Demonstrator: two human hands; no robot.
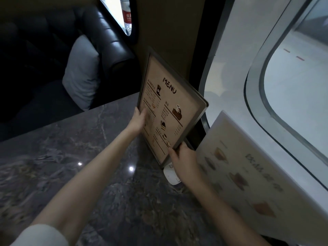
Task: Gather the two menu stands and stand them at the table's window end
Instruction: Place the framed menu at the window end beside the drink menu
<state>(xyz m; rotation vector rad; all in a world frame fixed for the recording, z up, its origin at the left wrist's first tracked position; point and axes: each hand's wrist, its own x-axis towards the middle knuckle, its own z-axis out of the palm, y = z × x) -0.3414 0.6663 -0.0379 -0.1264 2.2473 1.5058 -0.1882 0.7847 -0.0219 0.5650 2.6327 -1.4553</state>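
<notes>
A brown menu stand [170, 105] headed "MENU" leans tilted near the far window end of the dark marble table [88, 166]. My left hand [139, 119] grips its left edge, thumb on the front. My right hand [182, 157] holds its lower right corner. A second, paler menu stand [248, 167] with drink pictures stands to the right against the white window wall, close to my right forearm. Its base is hidden.
A small white card or coaster [171, 174] lies on the table under the held menu. A black block [197, 134] sits behind it. A dark sofa with a grey cushion [79, 73] lies beyond the table's left edge. A curved window [292, 71] is at right.
</notes>
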